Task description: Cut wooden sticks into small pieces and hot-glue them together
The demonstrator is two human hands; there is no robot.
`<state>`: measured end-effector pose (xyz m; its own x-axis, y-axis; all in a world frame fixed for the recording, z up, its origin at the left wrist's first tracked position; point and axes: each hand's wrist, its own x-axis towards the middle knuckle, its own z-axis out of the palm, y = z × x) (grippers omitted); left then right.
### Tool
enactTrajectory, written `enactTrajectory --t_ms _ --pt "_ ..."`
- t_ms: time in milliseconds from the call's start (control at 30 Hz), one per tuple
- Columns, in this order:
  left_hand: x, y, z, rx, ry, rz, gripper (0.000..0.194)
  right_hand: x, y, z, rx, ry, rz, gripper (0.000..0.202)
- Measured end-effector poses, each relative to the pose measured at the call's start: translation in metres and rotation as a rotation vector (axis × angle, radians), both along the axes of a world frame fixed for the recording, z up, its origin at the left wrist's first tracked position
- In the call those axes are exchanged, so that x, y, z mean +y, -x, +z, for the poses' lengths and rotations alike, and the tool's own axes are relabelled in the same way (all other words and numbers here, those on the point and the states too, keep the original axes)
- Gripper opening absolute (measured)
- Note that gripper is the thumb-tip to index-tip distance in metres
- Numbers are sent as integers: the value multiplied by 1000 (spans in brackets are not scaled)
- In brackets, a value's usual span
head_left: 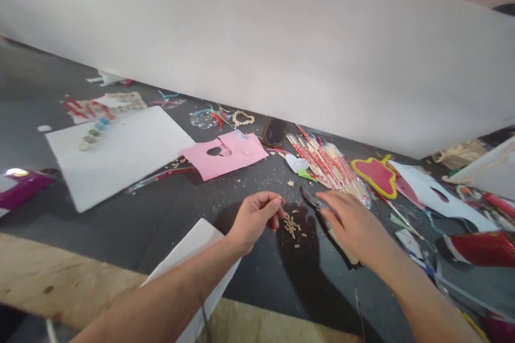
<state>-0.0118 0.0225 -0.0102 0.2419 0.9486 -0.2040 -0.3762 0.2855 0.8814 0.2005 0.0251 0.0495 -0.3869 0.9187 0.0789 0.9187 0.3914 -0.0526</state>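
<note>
My left hand [257,218] is closed in a pinch, with thumb and index finger pressed together. What it holds, if anything, is too small to make out. Just right of its fingertips lies a small pile of short cut wooden stick pieces [290,225] on the black tabletop. My right hand [346,220] hovers over or touches hand pruners [311,199], its fingers stretched out and apart. The pruners lie beside the pile with dark jaws pointing away from me; part of their handles is hidden beneath the hand.
Beyond lie a pink cut-out paper [241,156], a phone [275,132] and wrapped chopsticks [325,158]. A white board [120,155] with paint pots is at left. White paper [193,257] lies under my left forearm. Right are a pink-and-yellow cut-out [374,176] and a red bottle [483,248].
</note>
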Motion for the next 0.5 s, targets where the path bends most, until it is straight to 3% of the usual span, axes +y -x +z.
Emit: enactTrajectory --t_ms 133,267,367,500 --pt "2 -1 1 -36 13 21 34 94 8 12 -27 12 -55 29" --pt "5 1 3 -62 40 84 34 182 10 -5 -71 -29 -136 28" --pt "9 1 4 -98 83 155 35 224 14 -20 -113 -19 -174 30" --pt "15 -1 5 -147 141 212 36 257 21 -32 -177 37 -216 29"
